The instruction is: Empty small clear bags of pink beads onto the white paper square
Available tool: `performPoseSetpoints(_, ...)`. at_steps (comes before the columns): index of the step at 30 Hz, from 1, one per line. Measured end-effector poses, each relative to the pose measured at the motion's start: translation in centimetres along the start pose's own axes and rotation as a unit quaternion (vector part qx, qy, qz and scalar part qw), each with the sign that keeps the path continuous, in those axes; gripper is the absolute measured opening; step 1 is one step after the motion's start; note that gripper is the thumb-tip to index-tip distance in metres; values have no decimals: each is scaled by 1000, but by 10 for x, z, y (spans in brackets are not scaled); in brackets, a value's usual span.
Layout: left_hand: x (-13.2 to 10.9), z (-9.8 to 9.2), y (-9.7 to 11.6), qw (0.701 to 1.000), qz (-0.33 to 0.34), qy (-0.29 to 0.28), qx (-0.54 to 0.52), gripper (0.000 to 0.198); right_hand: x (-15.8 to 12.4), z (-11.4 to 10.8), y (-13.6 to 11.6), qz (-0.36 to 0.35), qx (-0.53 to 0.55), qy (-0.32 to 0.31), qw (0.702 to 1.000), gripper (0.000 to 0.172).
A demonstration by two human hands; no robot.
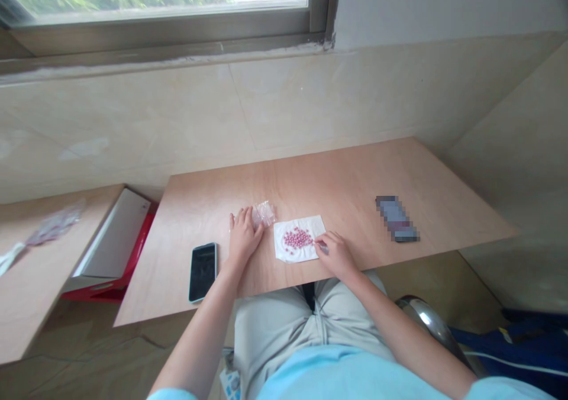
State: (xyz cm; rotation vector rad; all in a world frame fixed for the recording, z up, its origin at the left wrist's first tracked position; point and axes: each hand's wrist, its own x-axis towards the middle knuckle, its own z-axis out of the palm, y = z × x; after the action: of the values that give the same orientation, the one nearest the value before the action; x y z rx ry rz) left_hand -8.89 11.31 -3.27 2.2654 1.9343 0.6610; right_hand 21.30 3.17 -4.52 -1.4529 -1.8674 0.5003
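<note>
A heap of pink beads (297,238) is spread over a white paper napkin (284,256) near the table's front edge. At the napkin's right edge, my right hand (339,255) is closed in a pinch, thumb and forefinger together beside the outermost beads. Something small and greyish shows at those fingers, too small to name. My left hand (244,234) lies flat on the table, fingers stretched out, left of the napkin. Its fingers touch a crinkled clear plastic bag (265,212), which they partly cover.
A dark-screened phone (203,272) lies left of my left forearm. Farther right is another phone-like device (397,219), blurred out. The wooden table (346,175) stands near a tiled wall under a window. On a second table (39,281) at left lies a plastic packet (55,225).
</note>
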Motion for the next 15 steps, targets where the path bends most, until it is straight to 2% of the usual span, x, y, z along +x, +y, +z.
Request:
performPoseSetpoints(6, 3, -11, -3, 996, -40, 47, -58, 53, 2, -2, 2, 2, 33, 11, 999, 11)
performPoseSetpoints(11, -1, -25, -1, 990, -33, 65, -122, 46, 3, -3, 4, 2, 54, 17, 998, 12)
performPoseSetpoints(13, -1, -32, 1, 983, -37, 97, -155, 40, 3, -4, 5, 3, 61, 19, 998, 12)
performPoseSetpoints(15, 3, -40, 3, 962, -69, 162, -210, 39, 4, -6, 4, 3, 68, 23, 997, 12)
